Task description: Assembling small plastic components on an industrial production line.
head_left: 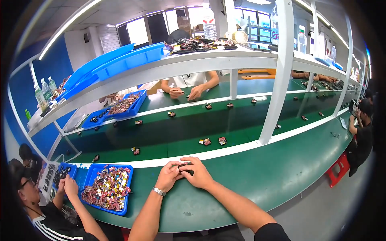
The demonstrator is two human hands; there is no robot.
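Over the green worktable, close to the conveyor's white edge rail, my two hands meet around one small black part (185,171). My left hand (168,176), with a metal watch on its wrist, pinches it from the left. Fingers of my right hand (198,173) close on its other side. Most of the part is hidden by the fingers, so its exact kind does not show. Left of my forearm stands a blue tray (130,176) heaped with small red, yellow and white pieces (106,186).
Small dark and red assemblies (222,140) lie spaced along the green conveyor belt (181,130). A white post (277,80) rises right of my hands to a shelf (193,64) with blue trays and bottles. A co-worker (36,201) sits close at left; others work across and far right.
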